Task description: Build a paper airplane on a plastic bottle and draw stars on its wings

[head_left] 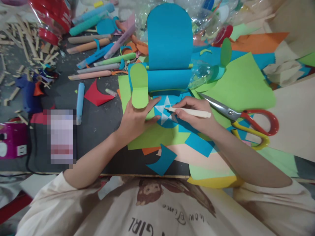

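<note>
My right hand (195,114) pinches a white pen (190,112), its tip resting against a pale star shape (164,113) that lies on blue paper (172,122). My left hand (136,119) lies flat with fingers stretched, pressing on the paper just left of the star, the fingertips touching it. Right behind the hands stands a blue paper craft (169,49) with a rolled base and a green rounded flap (139,87).
Red-and-yellow scissors (246,119) lie to the right on green paper (242,85). Rolled paper tubes (98,68), a blue glue gun (28,95), wooden sticks (22,42) and scraps cover the dark table. Plastic bottles (211,19) sit at the back.
</note>
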Motion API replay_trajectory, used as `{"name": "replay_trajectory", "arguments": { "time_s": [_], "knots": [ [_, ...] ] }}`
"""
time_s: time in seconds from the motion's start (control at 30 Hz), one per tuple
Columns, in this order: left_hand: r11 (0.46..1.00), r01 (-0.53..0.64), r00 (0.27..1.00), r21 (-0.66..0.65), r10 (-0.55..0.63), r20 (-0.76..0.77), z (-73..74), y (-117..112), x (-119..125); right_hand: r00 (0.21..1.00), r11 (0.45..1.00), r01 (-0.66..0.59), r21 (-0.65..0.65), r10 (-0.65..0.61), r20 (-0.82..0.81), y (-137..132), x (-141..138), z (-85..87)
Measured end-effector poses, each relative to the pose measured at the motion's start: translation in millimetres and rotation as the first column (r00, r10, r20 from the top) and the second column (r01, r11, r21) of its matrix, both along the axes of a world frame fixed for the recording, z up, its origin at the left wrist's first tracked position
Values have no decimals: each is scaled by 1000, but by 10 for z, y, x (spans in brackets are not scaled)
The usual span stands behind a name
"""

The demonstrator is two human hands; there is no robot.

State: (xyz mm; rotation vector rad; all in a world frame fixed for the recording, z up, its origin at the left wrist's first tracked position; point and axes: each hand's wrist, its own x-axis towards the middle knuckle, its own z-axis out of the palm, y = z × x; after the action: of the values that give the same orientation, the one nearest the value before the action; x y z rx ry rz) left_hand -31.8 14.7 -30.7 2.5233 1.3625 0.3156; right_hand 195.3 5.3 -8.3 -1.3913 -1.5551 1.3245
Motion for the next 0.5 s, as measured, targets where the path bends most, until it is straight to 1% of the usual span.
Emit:
{"name": "replay_trajectory", "arguments": {
  "time_s": [0.17,0.33,0.4,0.5],
  "knots": [
    [1000,15,1000,20,-14,-14,-14,-3,-6,999,999,-35,20,34,41,10,12,17],
    [997,28,999,69,-24,-49,-4,-4,-6,996,996,-91,16,91,23,11,26,18],
    [995,37,998,88,-33,-55,0,-5,-6,996,996,-86,24,85,18,9,25,13],
    [993,34,998,111,-28,-58,-7,-5,-4,1000,999,-18,49,18,5,4,20,-12]
  ]
}}
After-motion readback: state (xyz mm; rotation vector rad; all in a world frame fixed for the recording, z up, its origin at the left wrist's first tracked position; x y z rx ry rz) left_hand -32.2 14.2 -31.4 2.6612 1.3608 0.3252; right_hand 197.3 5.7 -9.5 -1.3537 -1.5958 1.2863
